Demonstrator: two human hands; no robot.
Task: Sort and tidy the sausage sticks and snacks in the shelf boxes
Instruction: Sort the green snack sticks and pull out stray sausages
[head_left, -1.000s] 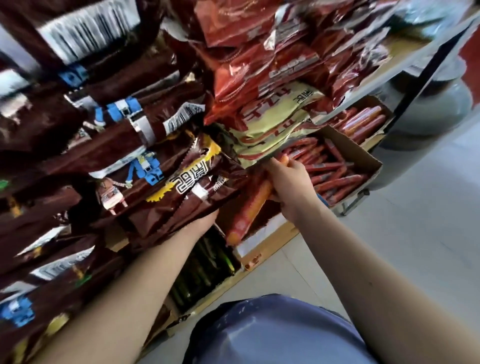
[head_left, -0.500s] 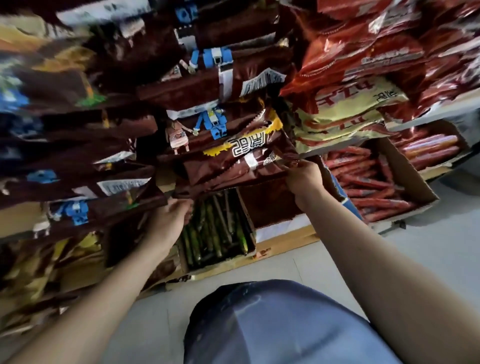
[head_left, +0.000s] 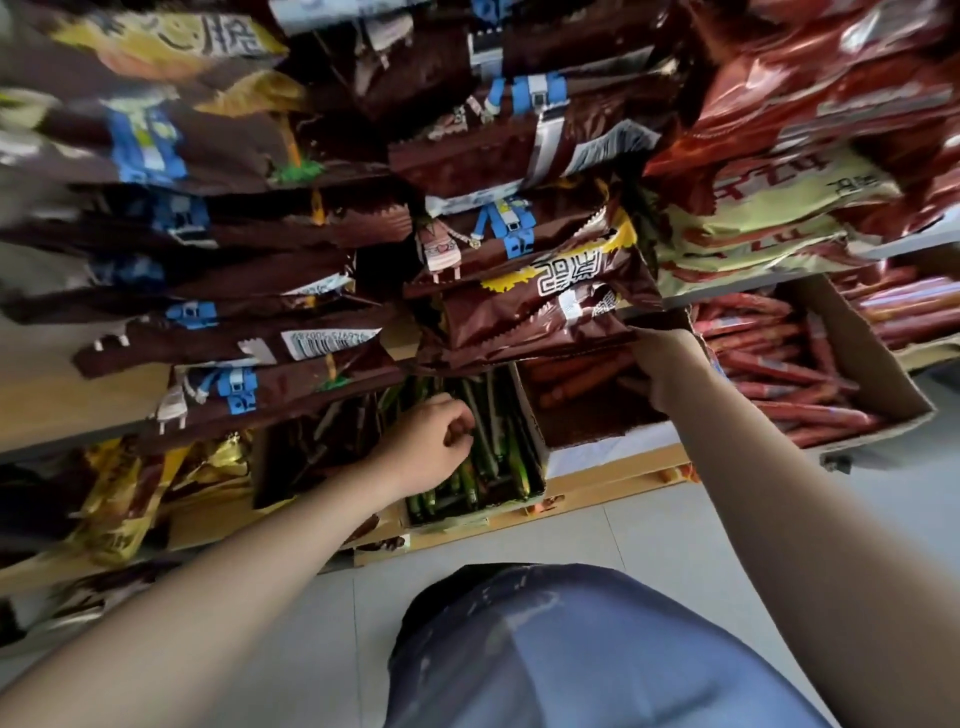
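A pale tiled floor (head_left: 649, 530) runs under a low wooden shelf board (head_left: 613, 475) lined with open boxes; a blue garment (head_left: 597, 649) on the person fills the bottom of the view. The landmark is the cardboard box (head_left: 530, 431) of green-wrapped sticks (head_left: 488, 447), which stands on the board near the middle. Far to its left lie gold and yellow foil bags (head_left: 119, 504); just beside it on the left stands a dark box (head_left: 311, 452) of dark sticks, too dim to make out. Above and left of it, brown foil snack bags (head_left: 234, 353) are stacked on an upper shelf and overhang the boxes. The left hand (head_left: 428, 444) hovers over the green-wrapped sticks at the landmark box's left side, fingers curled towards the palm; whether they pinch a stick cannot be told. Directly above the landmark box hangs a brown bag with yellow and white lettering (head_left: 540, 312). Touching the landmark box on the right is a brown-fronted box (head_left: 597, 421) of orange-red sausages (head_left: 571, 374); the right hand (head_left: 667, 364) reaches above it to the lettered bag's lower right corner, its fingers hidden under the bag, so its hold cannot be judged. Further right sits a large cardboard box (head_left: 878, 374) full of red sausage sticks (head_left: 779, 374); above that lie yellow-green bags (head_left: 769, 208) and red foil bags (head_left: 831, 78).
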